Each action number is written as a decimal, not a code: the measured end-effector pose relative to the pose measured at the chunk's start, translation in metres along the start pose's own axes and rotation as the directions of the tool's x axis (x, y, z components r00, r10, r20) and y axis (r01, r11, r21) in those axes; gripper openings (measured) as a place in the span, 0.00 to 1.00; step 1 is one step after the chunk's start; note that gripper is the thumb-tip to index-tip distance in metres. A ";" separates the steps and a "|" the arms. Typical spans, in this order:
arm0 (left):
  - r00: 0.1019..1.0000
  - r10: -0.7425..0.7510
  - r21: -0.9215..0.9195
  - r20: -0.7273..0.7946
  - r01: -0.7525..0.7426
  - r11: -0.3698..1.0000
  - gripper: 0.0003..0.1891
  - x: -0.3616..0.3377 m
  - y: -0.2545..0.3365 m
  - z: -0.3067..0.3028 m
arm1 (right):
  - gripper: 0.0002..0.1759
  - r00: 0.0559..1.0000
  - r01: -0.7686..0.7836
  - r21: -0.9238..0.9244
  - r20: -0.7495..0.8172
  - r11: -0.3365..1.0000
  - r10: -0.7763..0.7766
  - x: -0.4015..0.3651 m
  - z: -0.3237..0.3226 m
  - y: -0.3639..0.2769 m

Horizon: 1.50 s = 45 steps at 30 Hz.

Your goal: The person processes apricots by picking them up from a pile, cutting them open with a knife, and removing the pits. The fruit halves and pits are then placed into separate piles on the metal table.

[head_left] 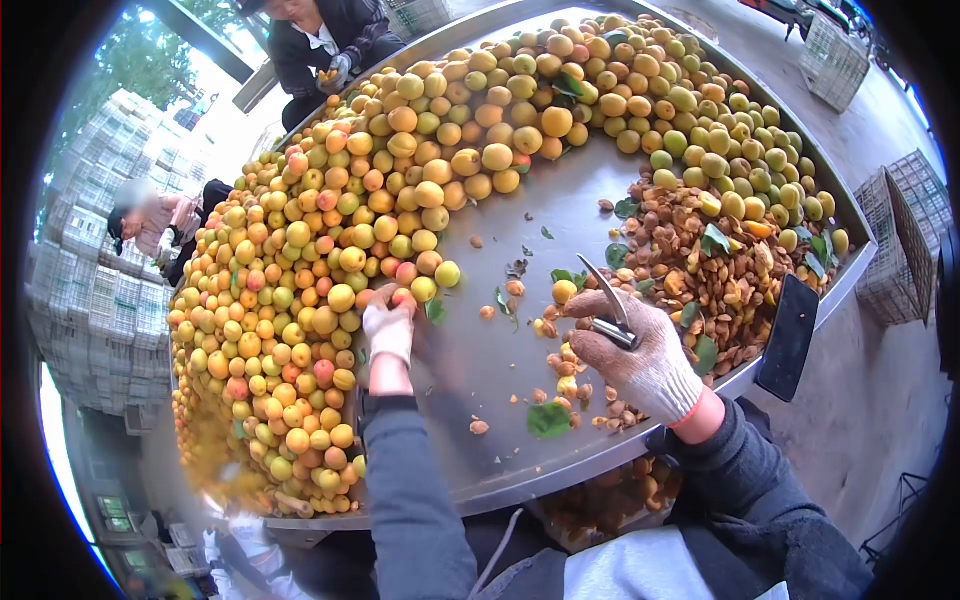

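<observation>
Two gloved hands over steel table [560, 200]: left hand [388, 325] pinches apricot [403, 297] at heap [300, 250] edge; right hand [640, 350] fisted around knife [605, 295], pit pile [690, 260] just beside.

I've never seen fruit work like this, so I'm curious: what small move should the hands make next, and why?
Probably draw the apricot touched by the left hand back from the edge of the pile toward the right hand, since that hand grips a knife, blade up, over the bare metal table.
</observation>
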<state>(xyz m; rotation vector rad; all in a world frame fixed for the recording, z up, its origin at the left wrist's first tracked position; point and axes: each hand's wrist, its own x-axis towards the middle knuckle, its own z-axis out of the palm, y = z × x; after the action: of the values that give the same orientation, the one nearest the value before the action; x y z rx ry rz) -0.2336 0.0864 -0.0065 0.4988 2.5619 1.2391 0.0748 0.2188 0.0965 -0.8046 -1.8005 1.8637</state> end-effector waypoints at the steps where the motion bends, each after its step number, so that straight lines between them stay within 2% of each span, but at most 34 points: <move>1: 0.991 -0.094 -0.449 0.097 0.128 0.884 0.23 -0.018 -0.001 -0.002 | 0.15 1.000 0.010 -0.029 0.012 1.000 -0.009 0.000 0.001 0.001; 2: 0.979 -0.044 -0.615 0.197 0.158 0.772 0.27 -0.047 0.010 -0.010 | 0.15 1.000 0.011 -0.026 0.014 1.000 -0.010 -0.001 0.002 0.002; 3: 0.958 0.014 -0.775 0.288 0.225 0.590 0.29 -0.069 0.011 -0.015 | 0.15 0.998 0.016 -0.039 0.065 0.999 -0.014 -0.002 0.004 0.004; 4: 0.934 0.077 -0.841 0.348 0.274 0.467 0.29 -0.090 0.013 -0.018 | 0.15 0.993 0.023 -0.053 0.119 0.998 -0.016 -0.003 0.007 0.007; 5: 0.907 0.149 -0.883 0.395 0.330 0.335 0.29 -0.110 0.018 -0.020 | 0.15 0.985 0.108 -0.062 0.144 0.992 -0.098 -0.006 0.011 0.013; 6: 0.909 0.146 -0.885 0.391 0.327 0.332 0.29 -0.129 0.032 -0.023 | 0.15 0.984 0.108 -0.063 0.150 0.992 -0.097 -0.010 0.015 0.013; 8: 0.886 0.145 -0.892 0.441 0.416 0.178 0.28 -0.164 0.059 -0.027 | 0.13 0.966 -0.047 -0.074 0.251 0.996 0.064 -0.017 0.023 0.011; 9: 0.878 0.175 -0.892 0.446 0.419 0.171 0.28 -0.173 0.058 -0.025 | 0.11 0.963 0.097 -0.113 0.262 0.989 -0.064 -0.020 0.027 0.019; 10: 0.877 0.176 -0.891 0.448 0.422 0.167 0.28 -0.180 0.055 -0.020 | 0.11 0.963 0.095 -0.117 0.261 0.989 -0.062 -0.023 0.029 0.023; 12: 0.847 0.273 -0.888 0.456 0.452 0.081 0.27 -0.191 0.051 -0.009 | 0.10 0.935 0.175 -0.234 0.343 0.956 -0.087 -0.029 0.032 0.027; 16: 0.863 0.238 -0.894 0.447 0.440 0.084 0.28 -0.203 0.050 0.001 | 0.10 0.943 0.201 -0.338 0.320 0.920 -0.088 -0.040 0.036 0.036; 19: 0.880 0.233 -0.910 0.413 0.387 0.149 0.28 -0.212 0.049 0.001 | 0.09 0.938 0.210 -0.350 0.334 0.913 -0.088 -0.047 0.038 0.035; 21: 0.909 0.222 -0.923 0.353 0.300 0.241 0.21 -0.217 0.046 0.005 | 0.09 0.932 0.221 -0.377 0.353 0.899 -0.081 -0.051 0.041 0.033; 32: 0.965 0.088 -0.898 0.249 0.196 0.394 0.20 -0.242 0.059 0.002 | 0.10 0.933 0.283 -0.418 0.327 0.863 -0.148 -0.067 0.051 0.033; 34: 0.970 0.081 -0.893 0.230 0.177 0.415 0.20 -0.249 0.062 0.002 | 0.11 0.930 0.268 -0.447 0.351 0.854 -0.108 -0.067 0.050 0.033; 36: 0.985 0.077 -0.799 0.157 0.080 0.596 0.27 -0.257 0.066 0.003 | 0.12 0.925 0.252 -0.477 0.374 0.842 -0.065 -0.068 0.048 0.031; 37: 0.984 0.079 -0.800 0.157 0.080 0.595 0.27 -0.259 0.064 0.003 | 0.13 0.926 0.209 -0.430 0.375 0.878 -0.036 -0.069 0.047 0.027; 38: 0.970 0.235 -0.696 0.055 -0.131 0.706 0.26 -0.260 0.061 0.003 | 0.14 0.926 0.164 -0.380 0.377 0.910 -0.009 -0.071 0.047 0.025; 39: 0.916 0.401 -0.552 -0.019 -0.344 0.759 0.25 -0.262 0.059 0.003 | 0.14 0.927 0.205 -0.399 0.372 0.894 -0.046 -0.074 0.046 0.026; 40: 0.914 0.406 -0.555 -0.021 -0.348 0.756 0.25 -0.265 0.062 0.002 | 0.14 0.928 0.208 -0.401 0.370 0.892 -0.051 -0.077 0.047 0.027; 42: 0.966 0.244 -0.858 0.092 -0.047 0.512 0.23 -0.270 0.070 0.002 | 0.13 0.941 0.267 -0.333 0.293 0.904 -0.170 -0.083 0.050 0.031; 43: 0.964 0.249 -0.860 0.089 -0.052 0.508 0.23 -0.269 0.069 0.001 | 0.13 0.938 0.297 -0.329 0.278 0.896 -0.209 -0.084 0.050 0.033; 45: 0.941 0.218 -0.854 0.258 0.117 0.507 0.23 -0.268 0.063 -0.002 | 0.12 0.940 0.298 -0.359 0.274 0.884 -0.206 -0.086 0.049 0.031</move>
<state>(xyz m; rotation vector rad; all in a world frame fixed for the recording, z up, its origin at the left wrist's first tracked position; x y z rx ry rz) 0.0221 0.0122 0.0647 0.4742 1.3394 2.0239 0.1088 0.1231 0.0755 -0.4584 -2.3507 1.4906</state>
